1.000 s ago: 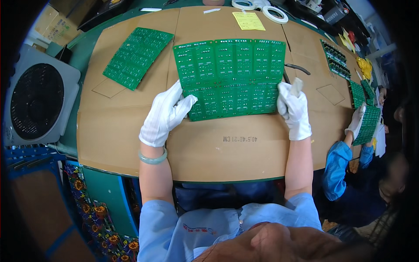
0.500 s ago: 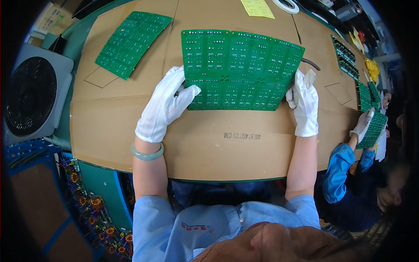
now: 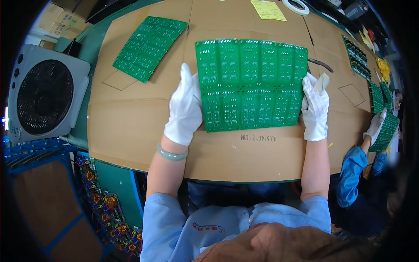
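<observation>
Between my two white-gloved hands a large green circuit board panel [image 3: 251, 107] is held up above the cardboard, with rows of solder points facing me. My left hand [image 3: 185, 111] is against its left edge, thumb pointing up beside the edge and the other fingers largely hidden behind. At the right edge my right hand [image 3: 316, 111] grips the board with bent fingers. A small pale flat piece [image 3: 322, 83] sticks up from that hand; its kind is unclear. Just behind the board's right edge shows a dark curved rod [image 3: 321, 65].
Another green panel [image 3: 150, 48] lies at the far left on the cardboard sheet [image 3: 135, 126]. Yellow paper [image 3: 268, 10] and a white tape roll [image 3: 296, 6] are at the back. A grey fan [image 3: 46, 94] stands left. At right, a co-worker's gloved hand [image 3: 374, 127] holds a green board.
The board has tipped so its face shows taller, its lower edge nearer me. My left thumb has left the board's face and now points up. The whole view has shifted slightly.
</observation>
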{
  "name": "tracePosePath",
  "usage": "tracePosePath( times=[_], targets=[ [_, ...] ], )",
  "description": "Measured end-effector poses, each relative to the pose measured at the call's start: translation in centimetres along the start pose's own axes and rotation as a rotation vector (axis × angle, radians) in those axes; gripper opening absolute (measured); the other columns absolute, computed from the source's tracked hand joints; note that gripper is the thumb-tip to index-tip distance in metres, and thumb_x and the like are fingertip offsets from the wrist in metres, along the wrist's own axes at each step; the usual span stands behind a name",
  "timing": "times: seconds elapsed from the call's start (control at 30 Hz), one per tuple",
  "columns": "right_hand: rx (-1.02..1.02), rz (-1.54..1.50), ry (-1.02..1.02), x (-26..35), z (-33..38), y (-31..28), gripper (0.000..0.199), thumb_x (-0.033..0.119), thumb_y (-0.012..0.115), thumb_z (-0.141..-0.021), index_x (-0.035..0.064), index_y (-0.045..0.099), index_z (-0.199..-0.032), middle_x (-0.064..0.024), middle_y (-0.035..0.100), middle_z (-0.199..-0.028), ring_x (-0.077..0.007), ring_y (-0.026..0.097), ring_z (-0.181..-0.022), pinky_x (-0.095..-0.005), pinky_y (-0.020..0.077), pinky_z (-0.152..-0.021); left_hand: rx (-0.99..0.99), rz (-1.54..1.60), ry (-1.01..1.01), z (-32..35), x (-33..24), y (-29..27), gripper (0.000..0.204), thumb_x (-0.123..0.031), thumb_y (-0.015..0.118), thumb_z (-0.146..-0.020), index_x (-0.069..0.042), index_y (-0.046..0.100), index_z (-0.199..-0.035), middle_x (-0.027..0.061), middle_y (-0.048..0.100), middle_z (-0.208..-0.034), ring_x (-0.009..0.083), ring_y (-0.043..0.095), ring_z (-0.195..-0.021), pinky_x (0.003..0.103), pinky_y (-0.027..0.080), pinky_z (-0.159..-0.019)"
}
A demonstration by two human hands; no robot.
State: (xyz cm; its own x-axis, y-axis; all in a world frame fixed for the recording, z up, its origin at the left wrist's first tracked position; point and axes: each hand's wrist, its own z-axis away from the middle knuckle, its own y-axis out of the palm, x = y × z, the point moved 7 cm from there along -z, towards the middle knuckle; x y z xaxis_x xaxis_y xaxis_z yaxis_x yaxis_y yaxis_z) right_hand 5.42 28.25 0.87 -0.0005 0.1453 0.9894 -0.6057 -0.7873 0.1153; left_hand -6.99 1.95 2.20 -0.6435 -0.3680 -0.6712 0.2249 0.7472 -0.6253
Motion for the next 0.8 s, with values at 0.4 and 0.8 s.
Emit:
tracePosePath(
  times=[0.4, 0.8],
  targets=[
    [-0.026, -0.037, -0.122, 0.4, 0.7, -0.7, 0.032, 0.017, 0.058, -0.085, -0.0047, 0.059, -0.109, 0.0018, 0.058, -0.067, -0.0016, 0.037, -0.042, -0.0174, 0.0215, -0.037, -0.047, 0.003, 0.011, 0.6, -0.9, -0.4, 0.072, 0.002, 0.059, -0.077, 0.003, 0.019, -0.137, 0.0169, 0.058, -0.107, 0.03, 0.061, -0.089, 0.034, 0.051, -0.074],
    [-0.012, -0.025, -0.11, 0.2, 0.4, -1.1, 0.033, 0.016, 0.055, -0.086, -0.0068, 0.056, -0.109, -0.0033, 0.061, -0.076, -0.003, 0.037, -0.045, -0.0173, 0.0229, -0.038, -0.107, 0.184, 0.017, 0.6, -0.5, 0.0, 0.052, -0.001, 0.056, -0.083, 0.0, 0.035, -0.131, 0.0118, 0.06, -0.107, 0.0215, 0.062, -0.088, 0.028, 0.051, -0.075]
  ],
)
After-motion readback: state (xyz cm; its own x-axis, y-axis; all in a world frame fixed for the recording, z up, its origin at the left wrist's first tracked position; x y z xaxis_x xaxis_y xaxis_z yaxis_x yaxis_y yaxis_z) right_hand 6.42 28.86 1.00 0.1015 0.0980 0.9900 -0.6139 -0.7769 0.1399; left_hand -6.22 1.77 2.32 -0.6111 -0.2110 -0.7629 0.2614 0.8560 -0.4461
